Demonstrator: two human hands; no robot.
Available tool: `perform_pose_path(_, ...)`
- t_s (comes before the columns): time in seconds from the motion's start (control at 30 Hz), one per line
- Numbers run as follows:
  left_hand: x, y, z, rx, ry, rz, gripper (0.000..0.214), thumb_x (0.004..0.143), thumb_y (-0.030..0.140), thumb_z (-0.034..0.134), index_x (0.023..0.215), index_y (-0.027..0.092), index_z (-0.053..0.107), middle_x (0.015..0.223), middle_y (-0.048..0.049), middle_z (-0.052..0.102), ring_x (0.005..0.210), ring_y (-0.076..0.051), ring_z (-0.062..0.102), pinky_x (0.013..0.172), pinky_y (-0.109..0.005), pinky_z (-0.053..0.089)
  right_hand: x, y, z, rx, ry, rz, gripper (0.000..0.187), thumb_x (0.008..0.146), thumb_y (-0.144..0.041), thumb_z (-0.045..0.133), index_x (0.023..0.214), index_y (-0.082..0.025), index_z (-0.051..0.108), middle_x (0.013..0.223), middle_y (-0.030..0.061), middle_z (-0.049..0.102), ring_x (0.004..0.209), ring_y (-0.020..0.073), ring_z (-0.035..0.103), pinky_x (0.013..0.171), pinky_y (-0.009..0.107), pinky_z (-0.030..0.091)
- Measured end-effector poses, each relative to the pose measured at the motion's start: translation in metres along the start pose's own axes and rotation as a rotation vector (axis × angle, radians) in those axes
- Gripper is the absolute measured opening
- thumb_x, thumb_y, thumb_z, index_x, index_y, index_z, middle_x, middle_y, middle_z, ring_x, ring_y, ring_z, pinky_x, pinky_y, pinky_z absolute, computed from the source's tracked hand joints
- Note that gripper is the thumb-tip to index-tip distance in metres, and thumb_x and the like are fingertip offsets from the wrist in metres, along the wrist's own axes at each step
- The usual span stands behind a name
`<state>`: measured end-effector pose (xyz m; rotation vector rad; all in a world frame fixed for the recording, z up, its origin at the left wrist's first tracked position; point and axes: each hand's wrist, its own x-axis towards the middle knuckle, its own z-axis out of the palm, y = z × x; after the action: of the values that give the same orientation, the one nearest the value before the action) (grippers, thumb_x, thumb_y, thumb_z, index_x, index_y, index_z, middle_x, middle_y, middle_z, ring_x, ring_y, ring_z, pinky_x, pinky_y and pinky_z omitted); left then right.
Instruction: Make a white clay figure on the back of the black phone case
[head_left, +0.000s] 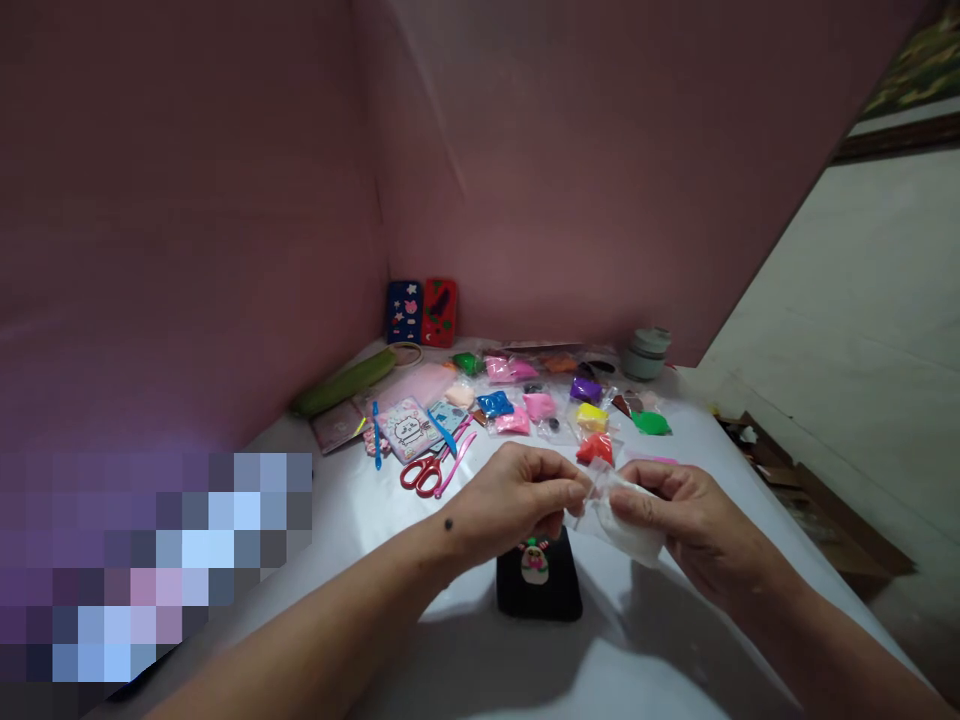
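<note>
Between my two hands is a small clear plastic bag with white clay (636, 530) in it. My right hand (686, 510) grips the body of the bag, thumb on the near side. At the bag's left edge, my left hand (525, 495) is closed, thumb and fingers pinching the plastic. Below my left hand a black rectangular case (540, 598) lies on the table, bearing a small figure (535, 563) with a pale body and green and pink parts. My left fingers hide part of its top edge. A bag of red clay (595, 447) lies just beyond my hands.
Bagged clay in several colours, including blue clay (495, 403) and green clay (651, 423), spreads across the white table (420, 640). Red-handled scissors (422, 476) lie left. Decorated blue (405, 312) and red (440, 312) cases stand behind. A jar (646, 355) stands back right.
</note>
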<state>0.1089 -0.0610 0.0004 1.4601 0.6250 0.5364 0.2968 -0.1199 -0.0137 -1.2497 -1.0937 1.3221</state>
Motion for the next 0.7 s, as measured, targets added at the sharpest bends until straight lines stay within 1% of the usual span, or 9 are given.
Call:
perform_pose_path(0.13, 0.000, -0.001, -0.003, 0.036, -0.084, -0.103, 0.014, 0.074, 0.025, 0.062, 0.070, 0.012, 0.064, 0.045, 0.0035, 0.052, 0.035, -0.004, 0.038, 0.036, -0.017, 0.024, -0.001, -0.003, -0.006, -0.091, -0.052, 0.051, 0.030, 0.061, -0.040, 0.082, 0.065, -0.013, 0.069, 0.056, 0.0017, 0.060, 0.049, 0.0099, 0.046, 0.046, 0.023, 0.030)
perform_pose_path(0.3, -0.005, 0.001, 0.008, -0.018, -0.081, -0.145, 0.017, 0.073, 0.028, 0.065, 0.065, 0.013, 0.060, 0.041, 0.0061, 0.048, 0.034, -0.003, 0.037, 0.034, -0.016, 0.023, -0.004, -0.011, -0.010, -0.168, -0.123, 0.042, 0.030, 0.063, -0.043, 0.079, 0.065, -0.015, 0.067, 0.056, 0.0004, 0.057, 0.049, 0.0105, 0.045, 0.046, 0.024, 0.030)
perform_pose_path(0.4, -0.007, -0.001, 0.016, -0.057, -0.069, -0.111, 0.019, 0.072, 0.029, 0.066, 0.063, 0.014, 0.057, 0.042, 0.0069, 0.047, 0.035, -0.003, 0.038, 0.036, -0.016, 0.026, -0.008, -0.019, -0.013, -0.320, -0.148, -0.013, 0.030, 0.069, -0.047, 0.073, 0.072, -0.018, 0.067, 0.064, 0.0013, 0.058, 0.054, 0.0132, 0.049, 0.048, 0.026, 0.035)
perform_pose_path(0.43, -0.008, -0.002, 0.018, -0.061, -0.064, -0.089, 0.020, 0.072, 0.029, 0.065, 0.063, 0.014, 0.056, 0.043, 0.0071, 0.047, 0.036, -0.004, 0.038, 0.037, -0.017, 0.027, -0.010, -0.022, -0.013, -0.397, -0.139, -0.068, 0.030, 0.073, -0.049, 0.068, 0.075, -0.019, 0.066, 0.068, 0.0024, 0.059, 0.057, 0.0151, 0.051, 0.050, 0.027, 0.037)
perform_pose_path(0.47, -0.009, -0.004, 0.021, -0.053, -0.060, -0.068, 0.019, 0.073, 0.029, 0.064, 0.064, 0.014, 0.056, 0.043, 0.0071, 0.047, 0.037, -0.004, 0.039, 0.039, -0.017, 0.028, -0.013, -0.025, -0.013, -0.491, -0.094, -0.156, 0.029, 0.077, -0.049, 0.064, 0.077, -0.020, 0.066, 0.071, 0.0032, 0.060, 0.061, 0.0169, 0.053, 0.052, 0.028, 0.040)
perform_pose_path(0.53, -0.011, -0.008, 0.026, -0.015, -0.067, -0.028, 0.018, 0.075, 0.029, 0.063, 0.066, 0.015, 0.056, 0.046, 0.0071, 0.046, 0.040, -0.005, 0.041, 0.042, -0.017, 0.030, -0.023, -0.031, -0.012, -0.709, 0.116, -0.430, 0.023, 0.082, -0.045, 0.060, 0.077, -0.023, 0.062, 0.073, 0.0033, 0.060, 0.067, 0.0196, 0.055, 0.060, 0.031, 0.042)
perform_pose_path(0.6, -0.015, -0.011, 0.033, 0.040, -0.097, 0.021, 0.018, 0.078, 0.028, 0.062, 0.067, 0.015, 0.057, 0.048, 0.0068, 0.046, 0.045, -0.006, 0.043, 0.045, -0.017, 0.033, -0.035, -0.034, -0.009, -0.920, 0.350, -0.703, 0.022, 0.082, -0.039, 0.061, 0.068, -0.024, 0.054, 0.065, 0.0012, 0.055, 0.065, 0.0191, 0.054, 0.062, 0.032, 0.041)
perform_pose_path(0.63, -0.017, -0.013, 0.036, 0.069, -0.108, 0.058, 0.018, 0.079, 0.028, 0.062, 0.066, 0.015, 0.057, 0.050, 0.0064, 0.046, 0.047, -0.006, 0.043, 0.047, -0.017, 0.034, -0.041, -0.035, -0.007, -0.990, 0.307, -0.713, 0.027, 0.083, -0.038, 0.059, 0.063, -0.024, 0.050, 0.060, -0.0003, 0.051, 0.058, 0.0169, 0.051, 0.056, 0.030, 0.039)
perform_pose_path(0.7, -0.021, -0.016, 0.043, 0.120, -0.105, 0.152, 0.020, 0.080, 0.027, 0.062, 0.064, 0.015, 0.056, 0.053, 0.0056, 0.047, 0.050, -0.006, 0.044, 0.051, -0.017, 0.034, -0.051, -0.034, -0.004, -1.083, 0.036, -0.558, 0.035, 0.088, -0.038, 0.052, 0.056, -0.023, 0.048, 0.050, -0.0023, 0.047, 0.045, 0.0128, 0.046, 0.044, 0.027, 0.034)
